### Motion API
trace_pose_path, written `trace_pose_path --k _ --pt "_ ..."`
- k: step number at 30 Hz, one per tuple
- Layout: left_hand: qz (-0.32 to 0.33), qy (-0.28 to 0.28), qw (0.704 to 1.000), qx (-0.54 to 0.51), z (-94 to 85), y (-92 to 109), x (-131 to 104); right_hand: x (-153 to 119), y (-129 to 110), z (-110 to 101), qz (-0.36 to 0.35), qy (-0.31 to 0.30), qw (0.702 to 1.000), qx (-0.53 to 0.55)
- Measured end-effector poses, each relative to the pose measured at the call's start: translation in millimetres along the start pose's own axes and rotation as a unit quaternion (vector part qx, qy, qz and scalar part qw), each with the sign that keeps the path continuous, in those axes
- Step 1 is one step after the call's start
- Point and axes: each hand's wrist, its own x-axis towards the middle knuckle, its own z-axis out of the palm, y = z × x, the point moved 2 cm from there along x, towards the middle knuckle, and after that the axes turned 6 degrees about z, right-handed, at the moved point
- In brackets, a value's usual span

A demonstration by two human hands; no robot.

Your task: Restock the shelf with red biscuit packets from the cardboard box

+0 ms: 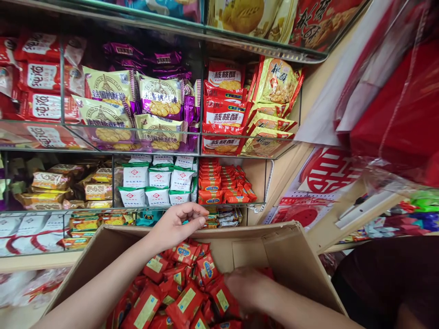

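A cardboard box [284, 246] with its top open holds many small red snack packets [185, 301] with gold labels, lying loose. My left hand [181, 224] is over the box's far edge, in front of the shelf. Its fingers are loosely curled, a gap shows between thumb and forefinger, and I see nothing held there. Down inside the box, my right hand [248, 289] reaches among the packets at the right. Motion blurs it and its fingers are hidden, so I cannot make out whether it grips a packet.
Glass shelves bear purple-and-cream biscuit packs [161, 96], red walnut shortbread packs [224, 112], white-and-green packs [157, 183] and stacked orange-red packets [224, 183]. A glass edge [151, 208] runs just beyond the box. Red bags [401, 105] hang at right, above a dark-clothed person [387, 278].
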Motion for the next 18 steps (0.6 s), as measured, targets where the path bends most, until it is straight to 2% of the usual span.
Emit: trace_pose_path --k 2,4,5,7,9,10,11,14,18 --pt "-0.001 -0.009 1.000 0.004 0.1 0 0 -15 11 -25 -0.020 0.073 0.994 0.083" --pt "-0.004 -0.029 0.999 0.015 0.6 2 0 -29 21 -44 -0.064 0.134 0.961 0.234" --pt "-0.004 -0.045 0.999 0.021 1.0 3 1 -35 23 -51 -0.090 0.151 0.928 0.328" --pt "0.000 -0.086 0.996 0.026 1.9 6 1 -43 24 -61 -0.131 0.170 0.833 0.510" --pt "0.008 -0.130 0.991 0.010 2.2 8 1 -45 21 -68 -0.156 0.191 0.744 0.621" --pt "0.013 -0.147 0.989 -0.007 1.8 9 1 -44 18 -70 -0.164 0.204 0.720 0.643" --pt "0.014 -0.159 0.987 -0.029 1.2 9 0 -43 15 -72 -0.167 0.218 0.709 0.650" --pt "0.011 -0.166 0.983 -0.074 -1.0 9 -1 -35 10 -72 -0.163 0.243 0.701 0.650" --pt "0.001 -0.154 0.988 0.000 1.1 9 0 -27 13 -67 -0.154 0.273 0.687 0.655"
